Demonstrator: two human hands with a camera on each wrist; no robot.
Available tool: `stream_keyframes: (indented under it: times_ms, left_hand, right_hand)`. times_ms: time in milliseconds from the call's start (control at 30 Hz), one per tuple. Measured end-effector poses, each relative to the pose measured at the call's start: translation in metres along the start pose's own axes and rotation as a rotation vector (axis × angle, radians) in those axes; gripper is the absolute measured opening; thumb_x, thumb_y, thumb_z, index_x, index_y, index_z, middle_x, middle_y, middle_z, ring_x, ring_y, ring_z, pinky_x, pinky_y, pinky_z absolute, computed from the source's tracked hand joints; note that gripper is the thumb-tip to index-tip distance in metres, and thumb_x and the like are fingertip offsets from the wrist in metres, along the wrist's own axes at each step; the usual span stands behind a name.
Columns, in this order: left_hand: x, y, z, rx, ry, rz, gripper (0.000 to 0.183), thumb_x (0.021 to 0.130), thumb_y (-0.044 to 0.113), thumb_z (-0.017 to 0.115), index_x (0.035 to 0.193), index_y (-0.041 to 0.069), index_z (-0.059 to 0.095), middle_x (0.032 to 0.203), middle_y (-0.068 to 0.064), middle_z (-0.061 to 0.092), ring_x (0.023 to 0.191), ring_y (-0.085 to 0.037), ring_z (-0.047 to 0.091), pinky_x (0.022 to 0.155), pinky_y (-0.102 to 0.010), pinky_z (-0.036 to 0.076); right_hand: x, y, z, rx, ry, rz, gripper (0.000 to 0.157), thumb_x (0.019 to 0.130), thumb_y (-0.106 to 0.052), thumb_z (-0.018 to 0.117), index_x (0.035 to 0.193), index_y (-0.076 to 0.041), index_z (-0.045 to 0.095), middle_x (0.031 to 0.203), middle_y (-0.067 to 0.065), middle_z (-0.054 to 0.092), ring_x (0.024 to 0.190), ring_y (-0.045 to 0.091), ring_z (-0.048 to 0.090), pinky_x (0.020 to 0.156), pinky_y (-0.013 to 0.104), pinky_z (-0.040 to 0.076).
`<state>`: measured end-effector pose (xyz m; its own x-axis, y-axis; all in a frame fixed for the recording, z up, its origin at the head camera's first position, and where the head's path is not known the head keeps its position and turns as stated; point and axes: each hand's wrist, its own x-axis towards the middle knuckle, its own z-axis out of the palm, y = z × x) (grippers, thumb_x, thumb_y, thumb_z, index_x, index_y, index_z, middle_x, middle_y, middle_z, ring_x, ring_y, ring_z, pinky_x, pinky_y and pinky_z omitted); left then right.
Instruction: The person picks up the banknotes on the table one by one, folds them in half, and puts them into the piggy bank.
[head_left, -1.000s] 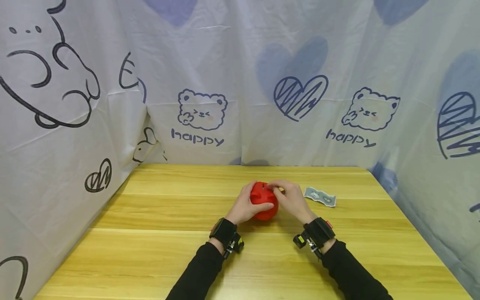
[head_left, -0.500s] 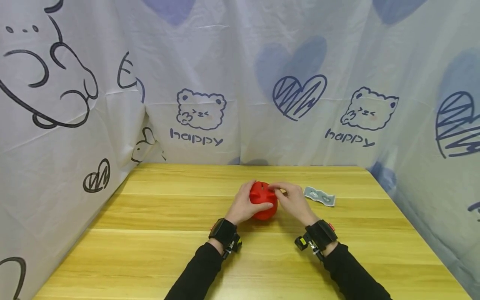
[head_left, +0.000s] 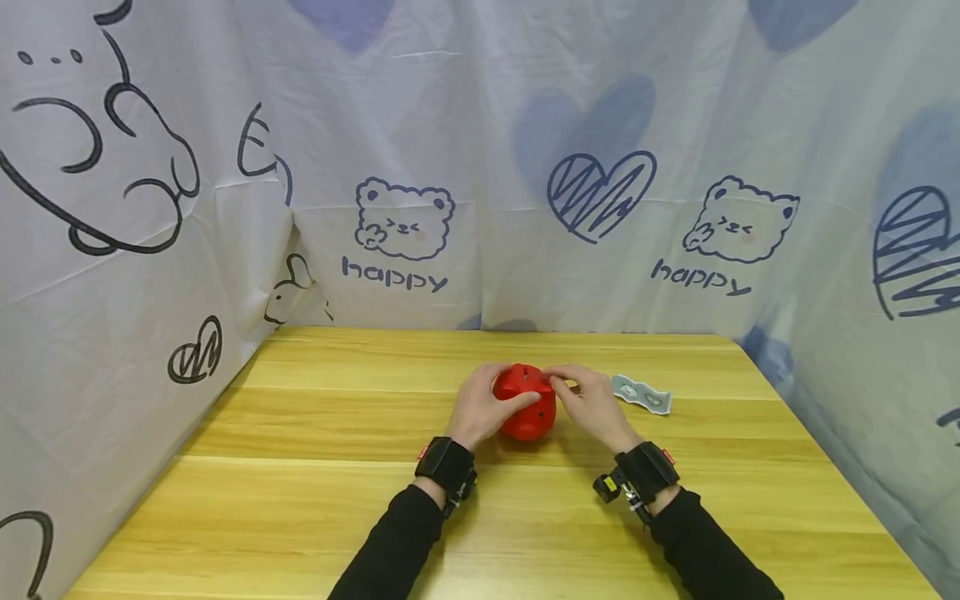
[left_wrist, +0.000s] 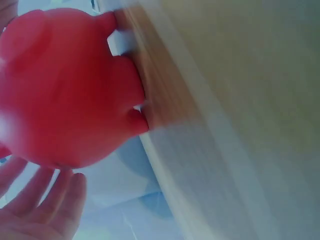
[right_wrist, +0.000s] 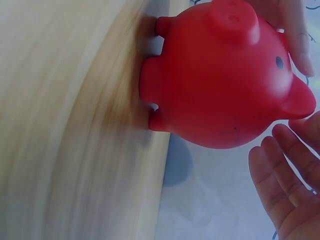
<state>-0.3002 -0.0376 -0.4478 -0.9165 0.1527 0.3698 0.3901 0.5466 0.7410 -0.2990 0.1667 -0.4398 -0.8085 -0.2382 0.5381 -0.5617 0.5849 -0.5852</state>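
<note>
A red piggy bank (head_left: 528,423) stands on its feet on the table, its snout (right_wrist: 234,21) turned toward the person. A narrow dark slot (head_left: 526,374) shows on its top. My left hand (head_left: 477,408) holds the bank from the left, the thumb laid over the front of its head and the fingers along the far side. My right hand (head_left: 592,408) is at the upper right, fingertips right at the bank's ear (right_wrist: 299,100). In the right wrist view its fingers are extended, with nothing visible between them.
A small green-grey paper banknote (head_left: 641,394), slightly wavy, lies on the wooden table (head_left: 337,500) to the right of the right hand. White curtains (head_left: 510,275) printed with hearts and bears hang behind the table and along both sides.
The right fingertips have shifted slightly right, away from the slot. The left hand has slid a little to the left, uncovering more of the bank's front. The banknote stays put.
</note>
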Motion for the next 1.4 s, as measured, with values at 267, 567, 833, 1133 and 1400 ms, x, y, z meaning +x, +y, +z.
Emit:
stream_keyframes:
  times_ms: [267,567,833,1133,1400]
  left_hand:
    - [-0.001,0.0,-0.006,0.086,0.113,0.057,0.049,0.08,0.054,0.076,0.106,0.013,0.073,0.103,-0.003,0.073,0.096,-0.021,0.066,0.086,-0.035,0.053]
    - [-0.003,0.0,-0.007,0.17,0.265,0.194,0.04,0.082,0.054,0.073,0.076,0.015,0.071,0.067,0.004,0.065,0.061,-0.01,0.056,0.059,-0.02,0.044]
    - [-0.001,-0.001,-0.008,0.178,0.343,0.282,0.044,0.082,0.046,0.076,0.057,0.015,0.058,0.052,0.004,0.046,0.049,-0.008,0.041,0.049,-0.018,0.03]
    - [-0.004,0.003,-0.005,0.198,0.317,0.358,0.044,0.084,0.04,0.076,0.053,0.016,0.058,0.049,0.007,0.045,0.047,-0.003,0.039,0.047,-0.014,0.029]
    - [-0.007,0.009,-0.003,0.248,0.295,0.452,0.041,0.085,0.035,0.076,0.054,0.016,0.06,0.049,0.006,0.05,0.046,-0.004,0.044,0.047,-0.013,0.033]
  right_hand:
    - [-0.001,0.001,-0.002,-0.006,-0.009,0.018,0.02,0.097,-0.012,0.06,0.112,-0.007,0.073,0.11,0.011,0.073,0.1,0.024,0.069,0.074,0.036,0.059]
    - [-0.004,0.005,-0.006,-0.039,0.002,0.015,0.02,0.098,-0.012,0.059,0.111,-0.007,0.074,0.11,0.01,0.073,0.101,0.024,0.068,0.074,0.035,0.059]
    - [-0.003,0.006,-0.012,-0.015,-0.025,0.039,0.021,0.098,-0.013,0.059,0.111,-0.007,0.073,0.109,0.008,0.074,0.098,0.022,0.069,0.074,0.032,0.058]
    - [-0.005,0.006,-0.015,-0.004,-0.082,0.068,0.021,0.099,-0.013,0.057,0.113,-0.007,0.072,0.11,0.01,0.073,0.098,0.024,0.07,0.079,0.041,0.058]
    - [-0.005,0.009,-0.017,-0.003,-0.096,0.091,0.022,0.099,-0.013,0.057,0.113,-0.007,0.072,0.109,0.01,0.073,0.098,0.025,0.07,0.081,0.042,0.058]
